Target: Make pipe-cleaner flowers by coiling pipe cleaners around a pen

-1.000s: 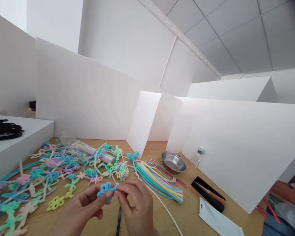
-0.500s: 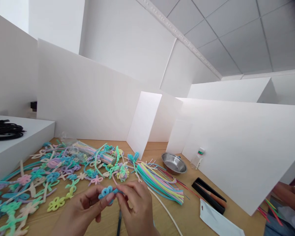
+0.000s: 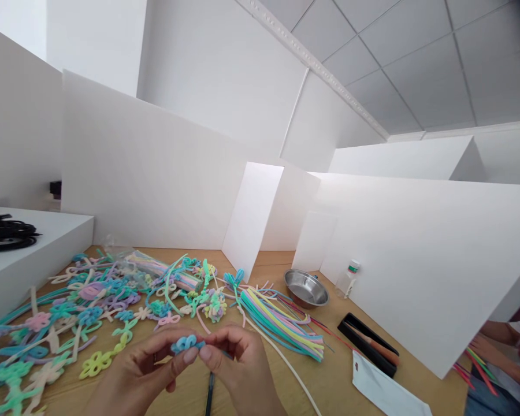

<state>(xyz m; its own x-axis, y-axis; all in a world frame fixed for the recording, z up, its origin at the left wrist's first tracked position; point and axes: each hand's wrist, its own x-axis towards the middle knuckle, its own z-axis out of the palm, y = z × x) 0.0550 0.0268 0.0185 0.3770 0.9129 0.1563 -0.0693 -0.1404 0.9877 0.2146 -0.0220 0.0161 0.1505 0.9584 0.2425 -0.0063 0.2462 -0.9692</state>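
Both hands' grip (image 3: 195, 353) on blue chenille loops (image 3: 186, 343) (unlabelled)

Metal bowl (image 3: 306, 287) right of the pipe-cleaner bundle (image 3: 281, 320), tool tray (image 3: 367, 342) farther right, partition (image 3: 420, 254) behind.

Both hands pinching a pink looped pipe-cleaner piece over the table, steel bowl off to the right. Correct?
Not quite: the looped piece is blue, not pink, as the head view shows. Left hand and right hand do pinch it, with the steel bowl to the right.

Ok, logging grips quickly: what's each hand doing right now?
Left hand: closed, pinching the blue pipe-cleaner flower.
Right hand: closed, pinching the same flower.
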